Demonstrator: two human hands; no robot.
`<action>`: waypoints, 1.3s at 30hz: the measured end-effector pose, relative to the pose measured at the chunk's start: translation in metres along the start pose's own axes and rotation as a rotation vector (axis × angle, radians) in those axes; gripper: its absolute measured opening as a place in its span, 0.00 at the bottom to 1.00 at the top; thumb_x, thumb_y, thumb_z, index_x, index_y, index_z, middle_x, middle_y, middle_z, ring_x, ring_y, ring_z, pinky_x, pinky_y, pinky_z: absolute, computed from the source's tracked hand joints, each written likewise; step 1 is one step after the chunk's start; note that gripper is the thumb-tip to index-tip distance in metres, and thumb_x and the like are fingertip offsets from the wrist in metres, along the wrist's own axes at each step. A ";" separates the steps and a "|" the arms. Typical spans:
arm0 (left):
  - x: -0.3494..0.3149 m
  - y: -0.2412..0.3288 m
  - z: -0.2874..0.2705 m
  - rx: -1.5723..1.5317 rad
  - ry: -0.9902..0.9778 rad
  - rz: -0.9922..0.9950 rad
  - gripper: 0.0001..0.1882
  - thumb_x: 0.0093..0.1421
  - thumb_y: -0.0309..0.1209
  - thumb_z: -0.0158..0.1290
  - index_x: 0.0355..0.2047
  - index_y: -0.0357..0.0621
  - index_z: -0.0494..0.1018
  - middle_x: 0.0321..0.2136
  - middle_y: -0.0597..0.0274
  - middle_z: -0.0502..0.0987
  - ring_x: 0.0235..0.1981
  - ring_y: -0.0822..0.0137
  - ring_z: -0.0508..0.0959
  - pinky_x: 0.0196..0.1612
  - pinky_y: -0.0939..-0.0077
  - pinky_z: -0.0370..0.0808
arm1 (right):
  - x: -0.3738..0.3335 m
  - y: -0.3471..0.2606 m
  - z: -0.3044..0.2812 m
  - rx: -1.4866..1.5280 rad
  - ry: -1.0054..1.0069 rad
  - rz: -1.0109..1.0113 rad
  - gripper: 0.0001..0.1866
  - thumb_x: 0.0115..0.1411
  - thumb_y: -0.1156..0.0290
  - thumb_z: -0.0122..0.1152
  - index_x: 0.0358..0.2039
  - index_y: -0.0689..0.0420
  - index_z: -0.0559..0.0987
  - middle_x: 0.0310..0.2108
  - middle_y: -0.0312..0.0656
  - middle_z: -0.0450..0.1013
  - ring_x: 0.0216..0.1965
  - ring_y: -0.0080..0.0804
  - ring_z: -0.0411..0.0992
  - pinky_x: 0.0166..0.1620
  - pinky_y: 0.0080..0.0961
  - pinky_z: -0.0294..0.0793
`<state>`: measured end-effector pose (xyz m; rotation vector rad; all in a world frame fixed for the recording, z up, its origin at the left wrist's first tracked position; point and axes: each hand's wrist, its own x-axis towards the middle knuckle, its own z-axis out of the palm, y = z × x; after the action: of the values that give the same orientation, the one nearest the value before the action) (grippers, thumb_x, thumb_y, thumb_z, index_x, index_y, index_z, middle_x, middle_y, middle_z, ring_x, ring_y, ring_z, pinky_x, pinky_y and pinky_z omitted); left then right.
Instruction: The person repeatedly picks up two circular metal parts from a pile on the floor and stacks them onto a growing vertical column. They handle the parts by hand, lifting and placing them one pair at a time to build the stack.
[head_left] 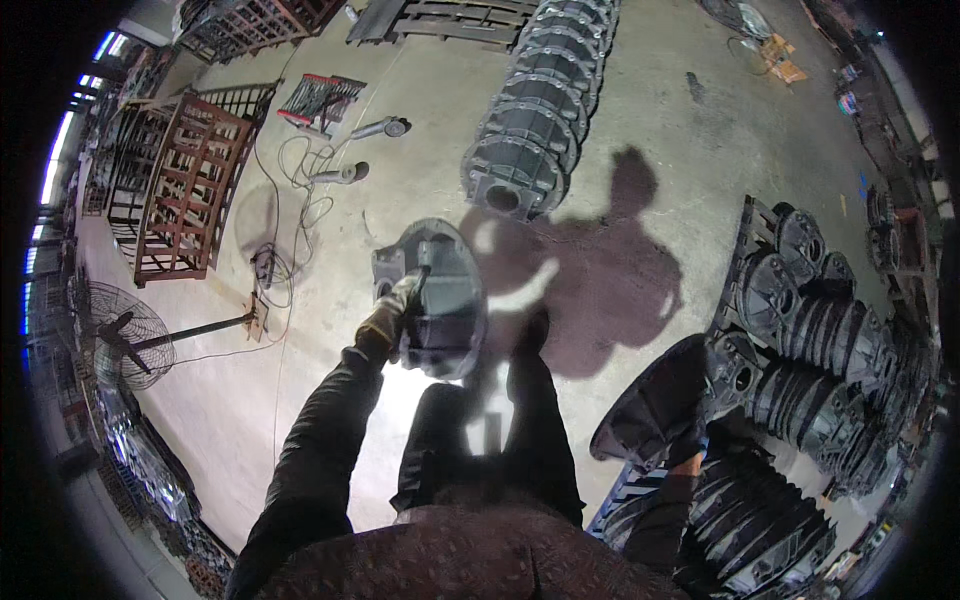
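My left hand (392, 312), in a worn work glove, grips a grey cast-metal bell housing (447, 300) by its side. The housing hangs tilted above the floor in front of my legs, its round flange facing right. Off to the right, my right hand (688, 463) is closed at the lower edge of a second, darker bell housing (652, 408), whose wide rim points left. Its fingers are partly hidden. This housing is held over stacked castings (765, 520) of the same ribbed, flanged kind.
A long row of nested housings (530, 130) lies ahead on the concrete floor. More stacked housings (830, 340) fill a pallet at right. To the left are a brown metal rack (190, 185), a caged fan (125, 335), two angle grinders (380, 128) and loose cables (310, 165).
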<state>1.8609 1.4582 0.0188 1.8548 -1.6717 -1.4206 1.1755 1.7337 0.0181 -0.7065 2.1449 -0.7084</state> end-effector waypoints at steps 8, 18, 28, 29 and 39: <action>0.144 -0.083 0.025 -0.179 -0.009 -0.048 0.26 0.72 0.41 0.48 0.67 0.44 0.63 0.62 0.55 0.71 0.61 0.58 0.71 0.63 0.61 0.68 | 0.056 -0.107 0.162 0.983 -0.397 -0.049 0.27 0.76 0.61 0.49 0.71 0.57 0.66 0.70 0.49 0.66 0.67 0.48 0.67 0.69 0.46 0.66; 0.278 -0.177 0.126 -0.016 -0.055 -0.125 0.29 0.75 0.40 0.44 0.72 0.44 0.61 0.69 0.52 0.67 0.70 0.57 0.64 0.71 0.60 0.60 | 0.005 -0.174 0.376 1.089 -0.317 0.349 0.22 0.72 0.67 0.57 0.63 0.60 0.71 0.58 0.46 0.74 0.56 0.36 0.73 0.56 0.31 0.77; 0.338 -0.179 0.184 0.935 -0.054 0.364 0.28 0.69 0.31 0.45 0.69 0.43 0.66 0.69 0.48 0.67 0.72 0.48 0.62 0.76 0.47 0.51 | 0.021 -0.134 0.489 1.045 -0.380 0.562 0.27 0.74 0.54 0.50 0.66 0.55 0.71 0.58 0.47 0.76 0.57 0.47 0.74 0.62 0.48 0.73; 0.345 -0.175 0.186 0.952 -0.140 0.286 0.28 0.68 0.30 0.45 0.68 0.43 0.67 0.68 0.48 0.68 0.71 0.47 0.63 0.76 0.47 0.50 | 0.022 -0.130 0.494 1.038 -0.383 0.569 0.26 0.74 0.55 0.50 0.66 0.55 0.71 0.58 0.47 0.76 0.57 0.47 0.74 0.62 0.48 0.73; 0.367 -0.147 0.184 0.987 -0.338 0.118 0.27 0.65 0.31 0.48 0.65 0.44 0.70 0.65 0.48 0.71 0.68 0.47 0.66 0.75 0.51 0.55 | 0.026 -0.115 0.507 1.017 -0.346 0.598 0.24 0.73 0.56 0.50 0.64 0.55 0.73 0.57 0.47 0.77 0.57 0.47 0.75 0.63 0.47 0.72</action>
<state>1.7528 1.2558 -0.3524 1.9046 -2.9686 -0.9359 1.5888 1.5060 -0.2009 0.3287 1.2916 -1.0794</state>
